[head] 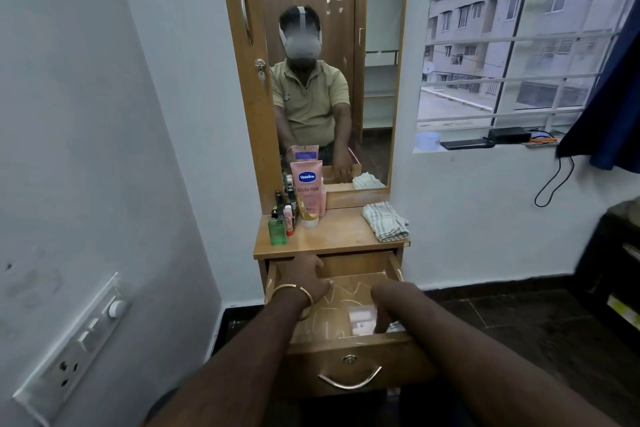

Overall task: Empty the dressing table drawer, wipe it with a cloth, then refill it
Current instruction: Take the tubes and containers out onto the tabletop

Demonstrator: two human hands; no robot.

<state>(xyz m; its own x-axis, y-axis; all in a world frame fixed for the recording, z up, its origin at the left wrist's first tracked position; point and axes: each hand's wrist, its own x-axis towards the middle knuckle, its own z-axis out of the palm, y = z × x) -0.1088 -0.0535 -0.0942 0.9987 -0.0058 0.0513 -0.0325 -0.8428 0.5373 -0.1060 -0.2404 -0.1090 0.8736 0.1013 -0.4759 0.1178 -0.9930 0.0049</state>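
The wooden drawer (349,345) of the dressing table is pulled out toward me. My left hand (304,276), a gold bangle on its wrist, rests inside at the back left, fingers spread on the drawer floor. My right hand (386,314) reaches down into the front right corner, fingers curled beside a small white box (362,319); whether it grips anything is hidden. A folded striped cloth (385,221) lies on the tabletop's right side. A pink lotion tube (306,192), a green bottle (277,229) and several small cosmetics stand at the tabletop's left.
A mirror (346,45) rises behind the tabletop. A white wall with a switch panel (74,347) is close on the left. A barred window (519,45) and a sill with gadgets are to the right. Dark furniture (613,270) stands far right.
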